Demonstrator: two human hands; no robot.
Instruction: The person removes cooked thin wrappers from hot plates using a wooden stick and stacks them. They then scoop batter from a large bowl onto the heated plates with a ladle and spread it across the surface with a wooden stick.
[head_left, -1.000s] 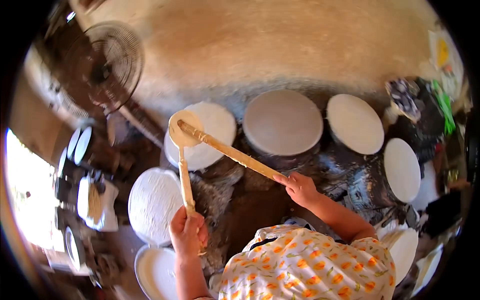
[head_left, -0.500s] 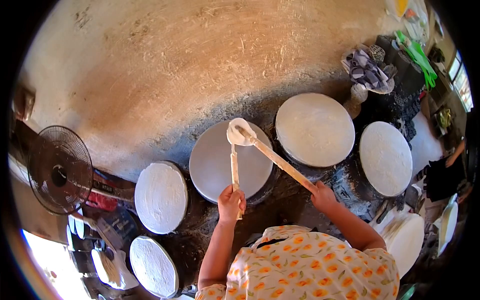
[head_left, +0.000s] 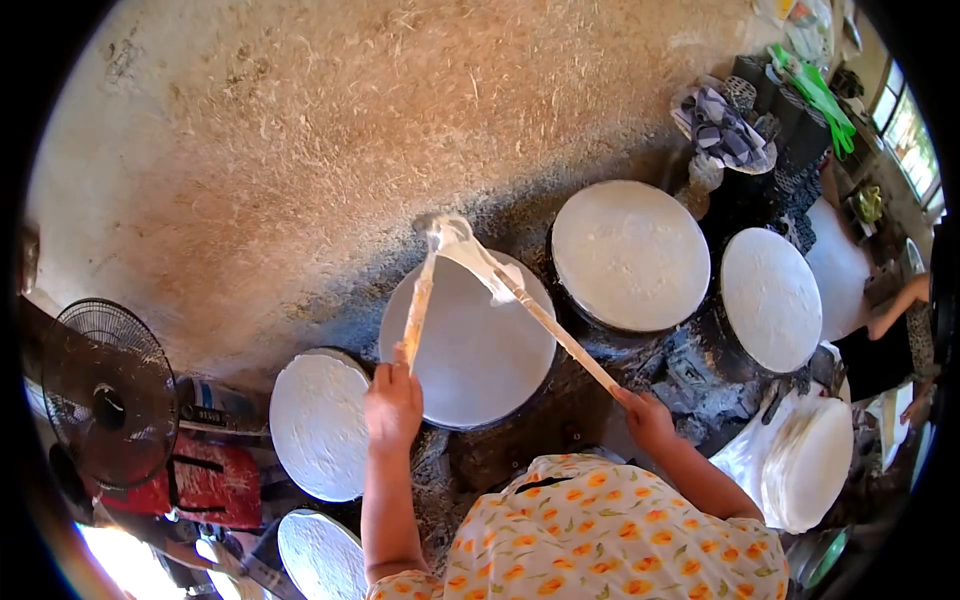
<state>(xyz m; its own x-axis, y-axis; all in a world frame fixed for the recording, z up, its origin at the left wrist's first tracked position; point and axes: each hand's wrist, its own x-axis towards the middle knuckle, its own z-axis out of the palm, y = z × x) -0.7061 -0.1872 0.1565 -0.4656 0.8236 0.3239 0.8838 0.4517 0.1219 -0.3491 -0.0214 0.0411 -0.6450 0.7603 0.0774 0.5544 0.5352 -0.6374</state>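
My left hand [head_left: 393, 404] is closed round a wooden stick [head_left: 417, 318], its upper end smeared with white, pasty stuff. Another, longer wooden stick [head_left: 562, 338] slants up and to the left out of my closed right hand [head_left: 648, 420]. A floppy white strip of dough or thick batter [head_left: 460, 240] hangs between the two stick ends. Below it lies a bare grey round griddle [head_left: 465, 350], its surface smooth. Whether the strip touches the griddle I cannot tell.
White-coated round griddles stand on the right [head_left: 630, 255], farther right [head_left: 770, 300] and left [head_left: 318, 425]. A stack of white sheets [head_left: 810, 465] is at lower right. A black fan [head_left: 108, 400] stands left. Behind the griddles rises a rough wall [head_left: 330, 130]. Another person's arm [head_left: 900, 305] shows at right.
My left hand has moved left and up with its stick, and the stick ends have spread apart. The round white lump on them has stretched into a strip. My right hand has shifted slightly down.
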